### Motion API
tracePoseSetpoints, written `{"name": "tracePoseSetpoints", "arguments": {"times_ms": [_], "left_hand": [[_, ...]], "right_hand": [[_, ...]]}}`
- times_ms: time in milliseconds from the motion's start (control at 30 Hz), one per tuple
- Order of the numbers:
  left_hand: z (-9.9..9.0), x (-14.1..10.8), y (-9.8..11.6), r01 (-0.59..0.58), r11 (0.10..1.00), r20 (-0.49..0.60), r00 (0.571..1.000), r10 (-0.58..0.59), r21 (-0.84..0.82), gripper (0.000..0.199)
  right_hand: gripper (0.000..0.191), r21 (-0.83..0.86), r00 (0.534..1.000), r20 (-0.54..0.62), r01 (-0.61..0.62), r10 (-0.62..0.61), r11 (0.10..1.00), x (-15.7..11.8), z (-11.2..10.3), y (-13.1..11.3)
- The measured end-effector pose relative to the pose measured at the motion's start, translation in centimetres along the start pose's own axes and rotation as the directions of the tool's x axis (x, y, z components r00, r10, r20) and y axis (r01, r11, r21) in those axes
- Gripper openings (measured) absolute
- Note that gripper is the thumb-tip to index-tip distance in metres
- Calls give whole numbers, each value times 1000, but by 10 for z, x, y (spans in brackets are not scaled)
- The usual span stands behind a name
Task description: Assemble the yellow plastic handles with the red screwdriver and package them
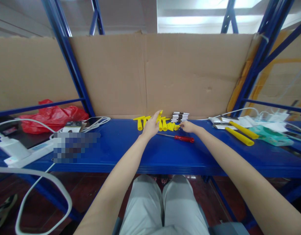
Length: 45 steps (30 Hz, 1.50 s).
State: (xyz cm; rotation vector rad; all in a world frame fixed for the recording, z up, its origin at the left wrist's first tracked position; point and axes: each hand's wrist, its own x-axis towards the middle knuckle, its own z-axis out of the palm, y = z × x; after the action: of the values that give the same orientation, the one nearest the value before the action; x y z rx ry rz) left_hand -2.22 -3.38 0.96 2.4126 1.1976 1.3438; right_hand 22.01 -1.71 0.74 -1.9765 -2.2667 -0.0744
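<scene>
My left hand (151,126) is over a row of yellow plastic pieces. Its fingers are closed around a yellow piece (161,112) that sticks up above the others; the hand hides part of it. Yellow T-shaped parts with tube-like stems (140,124) lie to both sides of that hand. My right hand (189,127) is low over the table, its fingertips pinched at a small yellow piece (177,127) at the end of a small yellow heap (171,126). A screwdriver with a red handle (184,139) lies in front of both hands.
Behind my right hand is a stack of white-and-black pieces (180,117). Two yellow tubes (240,136) and a green plastic packet (273,136) lie right on the blue table (130,153). A red bag (52,117), power strip (35,154) and cables are left. Cardboard (179,71) stands behind.
</scene>
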Motion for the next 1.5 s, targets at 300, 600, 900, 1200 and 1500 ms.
{"name": "tracePoseSetpoints", "arguments": {"times_ms": [300,600,900,1200,1500], "left_hand": [[-1,-1,0,3,1000,2,1000,-3,-28,64],[0,-1,1,8,1000,15,1000,-8,-15,65],[0,-2,3,6,999,13,1000,-6,48,64],[-1,-2,3,-210,966,204,963,177,154,60],[4,-10,20,-305,887,431,892,138,347,54]], "right_hand": [[44,42,1000,9,12,-12,999,18,12,3],[42,-67,999,32,30,-28,997,12,6,-10],[53,-65,997,54,50,-47,997,13,4,-14],[51,44,996,-75,55,-52,998,10,7,-2],[38,35,836,-496,290,-235,956,-13,7,14]]}}
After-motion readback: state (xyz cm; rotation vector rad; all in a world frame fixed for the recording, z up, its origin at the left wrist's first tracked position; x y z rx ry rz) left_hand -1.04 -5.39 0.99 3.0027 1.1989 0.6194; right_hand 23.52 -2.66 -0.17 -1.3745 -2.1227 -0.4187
